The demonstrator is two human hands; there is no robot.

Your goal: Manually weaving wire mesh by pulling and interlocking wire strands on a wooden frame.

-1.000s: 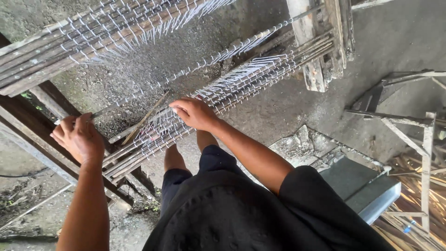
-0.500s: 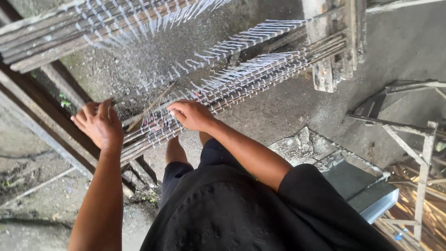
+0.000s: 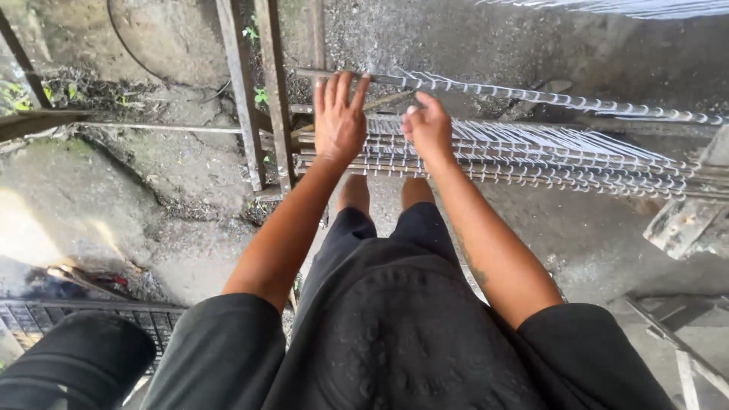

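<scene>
Rough concrete yard floor (image 3: 577, 250), grey and pitted, with patches of dirt and small weeds at upper left.

Wire grid panels (image 3: 531, 156): stacked flat across a metal frame (image 3: 262, 99) at waist height, shiny crimped rods running left to right; loose top rod (image 3: 547, 97) lying slightly apart above the stack.

Left hand (image 3: 339, 121): now flat on the near end of the stack, fingers spread and open, tips reaching the loose rod; half a second ago raised clear of the wire, off to the left.

Right hand (image 3: 427, 127): resting on the stack just beside the left, fingers curled; whether pinching a wire, cannot tell. Same perch as before.

Judgement: both hands brought together on one end, panel end now under two-handed control.

Black grating (image 3: 83, 319) at lower left, well apart.
</scene>
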